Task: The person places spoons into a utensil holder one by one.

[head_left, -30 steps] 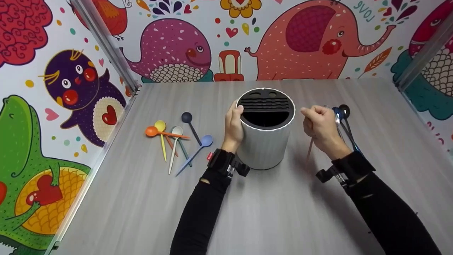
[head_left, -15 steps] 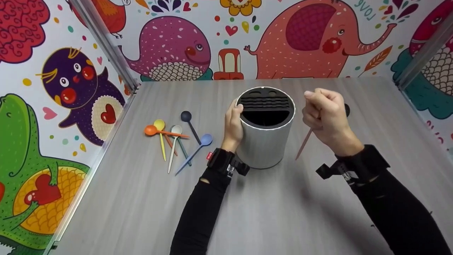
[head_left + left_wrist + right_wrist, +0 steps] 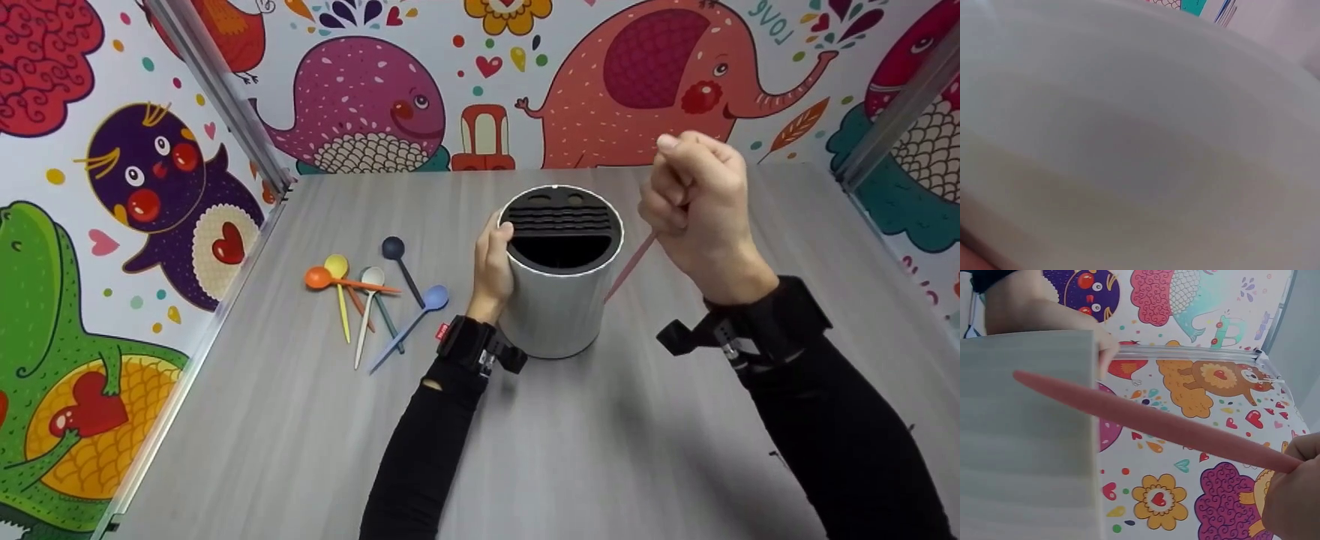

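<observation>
The right hand (image 3: 694, 199) is gripping a pink spoon (image 3: 628, 268) beside the holder (image 3: 559, 300), steadied by left fingers (image 3: 496, 251); six spoons (image 3: 371, 300) are waiting on the bench (image 3: 600, 450).

The right hand (image 3: 694, 202) has risen from beside the dark spoons on the counter, carrying the pink spoon (image 3: 630, 266) up; its handle tip now hangs just beside the holder (image 3: 559, 300) wall.

Pink utensil (image 3: 628, 268), probably a spoon, slants beside white holder (image 3: 559, 300).
</observation>
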The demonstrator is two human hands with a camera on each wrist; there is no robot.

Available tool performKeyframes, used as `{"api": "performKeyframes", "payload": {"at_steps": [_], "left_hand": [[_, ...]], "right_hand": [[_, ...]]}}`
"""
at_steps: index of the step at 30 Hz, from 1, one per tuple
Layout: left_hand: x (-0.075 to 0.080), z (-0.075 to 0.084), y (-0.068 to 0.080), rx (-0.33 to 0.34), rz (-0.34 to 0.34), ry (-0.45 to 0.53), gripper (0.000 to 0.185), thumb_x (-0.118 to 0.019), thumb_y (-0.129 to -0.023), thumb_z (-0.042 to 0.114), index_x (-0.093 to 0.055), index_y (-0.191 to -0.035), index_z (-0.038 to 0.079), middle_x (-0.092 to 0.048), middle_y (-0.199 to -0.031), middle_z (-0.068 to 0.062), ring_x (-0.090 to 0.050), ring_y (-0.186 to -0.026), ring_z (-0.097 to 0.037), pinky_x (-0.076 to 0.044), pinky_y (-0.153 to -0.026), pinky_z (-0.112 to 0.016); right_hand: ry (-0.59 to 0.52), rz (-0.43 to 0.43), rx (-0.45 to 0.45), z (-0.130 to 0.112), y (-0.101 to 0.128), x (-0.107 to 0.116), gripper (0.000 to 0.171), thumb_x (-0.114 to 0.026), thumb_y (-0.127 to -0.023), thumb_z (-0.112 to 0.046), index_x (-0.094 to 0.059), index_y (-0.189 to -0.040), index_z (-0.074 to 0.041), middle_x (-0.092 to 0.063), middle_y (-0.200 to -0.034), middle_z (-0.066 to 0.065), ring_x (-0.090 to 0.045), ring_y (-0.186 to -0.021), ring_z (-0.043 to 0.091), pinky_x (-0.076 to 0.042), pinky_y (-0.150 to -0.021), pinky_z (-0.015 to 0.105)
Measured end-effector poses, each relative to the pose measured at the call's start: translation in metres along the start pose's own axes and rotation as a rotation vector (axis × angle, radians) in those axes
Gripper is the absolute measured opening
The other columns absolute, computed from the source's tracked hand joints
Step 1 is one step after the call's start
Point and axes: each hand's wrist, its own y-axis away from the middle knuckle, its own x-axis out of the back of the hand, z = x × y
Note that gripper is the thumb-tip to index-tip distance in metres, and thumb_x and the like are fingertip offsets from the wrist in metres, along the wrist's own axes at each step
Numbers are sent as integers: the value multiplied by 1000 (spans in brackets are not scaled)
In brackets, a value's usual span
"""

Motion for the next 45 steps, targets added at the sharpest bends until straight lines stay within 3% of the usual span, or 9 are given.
{"api": "performKeyframes", "payload": {"at_steps": [6,16,23,36,45], "left_hand": [[2,0,1,21,2,-9,60,-32,-95,27,-54,-137,-10,-60,-134,-23,-56,-124,-26,-39,-109,-34],[0,2,1,22,5,-31,59,-32,-95,27,-56,-135,-9,-62,-132,-22,-57,-122,-25,-40,-108,-33],[1,0,-1,-12,-5,-10,59,-32,-96,27,-56,-135,-10,-61,-131,-23,-57,-122,-25,-41,-108,-34],[1,-1,2,-19,-11,-11,58,-32,-97,26,-55,-135,-11,-60,-132,-24,-56,-123,-27,-41,-108,-35],[2,-2,1,-41,-4,-37,57,-31,-97,26,-56,-134,-10,-62,-131,-22,-57,-123,-26,-41,-108,-35]], "right_hand": [[-17,80,80,-2,-15,-10,48,-62,-93,-2,-28,-60,-7,-30,-50,4,-22,-37,12,-11,-37,23],[117,154,197,4,-33,-2,43,-56,-97,-8,-30,-62,-9,-32,-50,0,-23,-36,10,-10,-36,25],[37,168,147,19,-31,10,46,-63,-92,-2,-31,-59,-4,-33,-48,5,-25,-36,14,-12,-36,24],[220,119,47,57,-14,27,46,-57,-98,-4,-36,-57,-8,-40,-49,1,-32,-36,9,-20,-35,24],[334,96,40,70,-12,32,46,-55,-97,-2,-36,-55,-5,-40,-47,1,-32,-36,11,-22,-34,24]]}}
